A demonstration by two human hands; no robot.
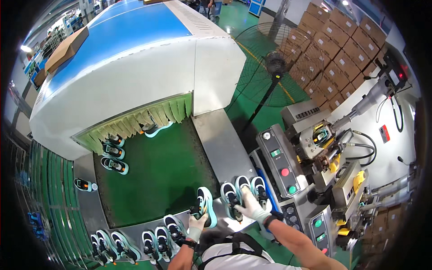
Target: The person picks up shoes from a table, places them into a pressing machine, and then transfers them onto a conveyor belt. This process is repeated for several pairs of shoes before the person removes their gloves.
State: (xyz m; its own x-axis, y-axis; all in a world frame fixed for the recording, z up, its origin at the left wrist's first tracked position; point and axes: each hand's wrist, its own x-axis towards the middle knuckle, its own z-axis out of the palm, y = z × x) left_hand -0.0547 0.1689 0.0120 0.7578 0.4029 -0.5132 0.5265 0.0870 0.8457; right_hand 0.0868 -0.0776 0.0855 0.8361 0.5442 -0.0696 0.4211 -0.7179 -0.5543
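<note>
A black sneaker with a pale blue sole is gripped at its near end by my white-gloved left hand, tilted so its sole faces right. My right hand, also gloved, is closed over the middle of three similar sneakers on the metal ledge. Its fingers reach onto that middle sneaker, and its thumb lies toward the left sneaker. The right sneaker stands beside the fingers. Nearer my left forearm, another sneaker rests on the ledge.
Several sneakers line the near ledge. A green conveyor belt comes from a white machine with a strip curtain, carrying more sneakers. At right are a button panel and a press. Beyond stand a fan and stacked cartons.
</note>
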